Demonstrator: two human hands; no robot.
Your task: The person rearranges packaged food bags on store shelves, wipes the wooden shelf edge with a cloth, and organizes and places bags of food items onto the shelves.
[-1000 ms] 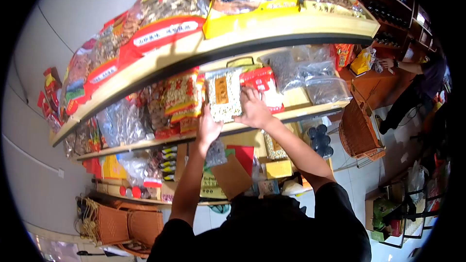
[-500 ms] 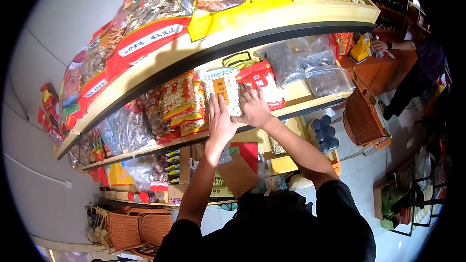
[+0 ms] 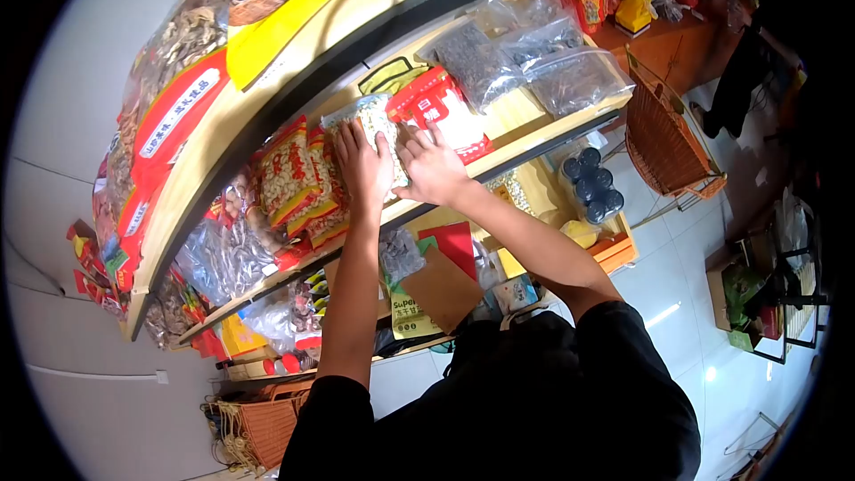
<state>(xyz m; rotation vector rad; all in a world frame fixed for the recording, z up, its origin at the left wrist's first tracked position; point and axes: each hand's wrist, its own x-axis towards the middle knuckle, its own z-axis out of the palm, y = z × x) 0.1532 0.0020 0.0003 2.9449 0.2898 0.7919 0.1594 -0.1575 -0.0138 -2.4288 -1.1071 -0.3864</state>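
Note:
A clear bag of pale seeds [image 3: 365, 109] lies on the middle shelf, its orange label mostly covered by fingers. My left hand [image 3: 365, 171] is open and rests flat on its front, fingers pointing up. Beside it my right hand [image 3: 431, 167] is also open, with fingers spread over the bag's right edge. Its fingertips reach the lower left of a red and white bag with Chinese print [image 3: 441, 116]. To the left lean red and yellow bags of nuts or beans [image 3: 289, 180].
Above, a curved upper shelf [image 3: 294, 71] with a black edge holds large food bags. Clear bags of dark dried goods [image 3: 579, 80] lie to the right. Below are black-lidded jars [image 3: 592, 183] and brown cardboard [image 3: 438, 289]. A wicker basket [image 3: 663, 138] stands at right; a person [image 3: 744, 80] is beyond.
The view has shifted and turned. My left hand now covers most of the orange label, which showed more before. Both hands remain on the seed bag. The other person's hand has left view.

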